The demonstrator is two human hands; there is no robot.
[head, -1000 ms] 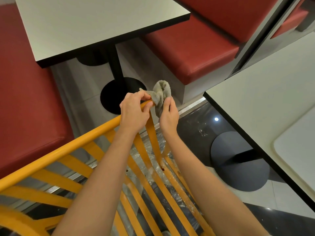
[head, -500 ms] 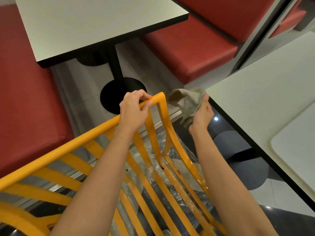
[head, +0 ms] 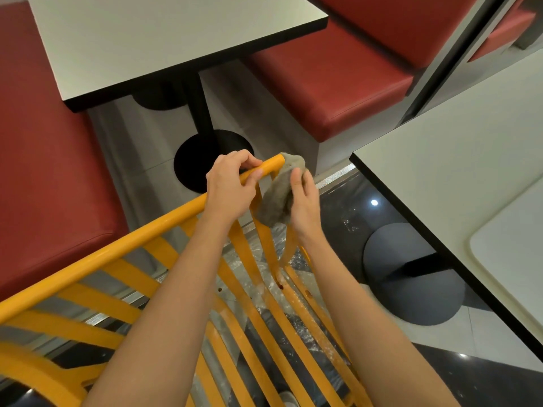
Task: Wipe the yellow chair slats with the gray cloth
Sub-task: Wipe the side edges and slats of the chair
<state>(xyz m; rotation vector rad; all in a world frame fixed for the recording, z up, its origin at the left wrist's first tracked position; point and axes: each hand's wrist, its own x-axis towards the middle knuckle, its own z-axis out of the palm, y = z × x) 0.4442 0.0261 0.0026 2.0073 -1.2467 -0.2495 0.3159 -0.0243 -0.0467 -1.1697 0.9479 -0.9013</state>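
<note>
Both my hands are up at the far corner of the yellow chair [head: 164, 227], close together but not touching. My left hand [head: 230, 188] is curled round the top rail [head: 123, 242], fingers wrapped over the far side and thumb on the near side, just short of the rail's end. My right hand [head: 304, 198] sits just to the right of it, fingers and thumb closed on the gray cloth [head: 279, 195]. The cloth is bunched between my palm and the corner of the chair, its upper end lying against the end of the rail and its lower part hanging over the tops of the slats [head: 264, 306] right below my hands. Those slats run from under my hands back toward me, between my forearms and to my left; a few dark spots show on them below my right wrist. Beyond my left hand stands a white table [head: 164, 39] on a black pedestal base, with a red bench seat [head: 332, 92] past my right hand. Out to the right of my right hand is another white table [head: 458, 160].
</note>
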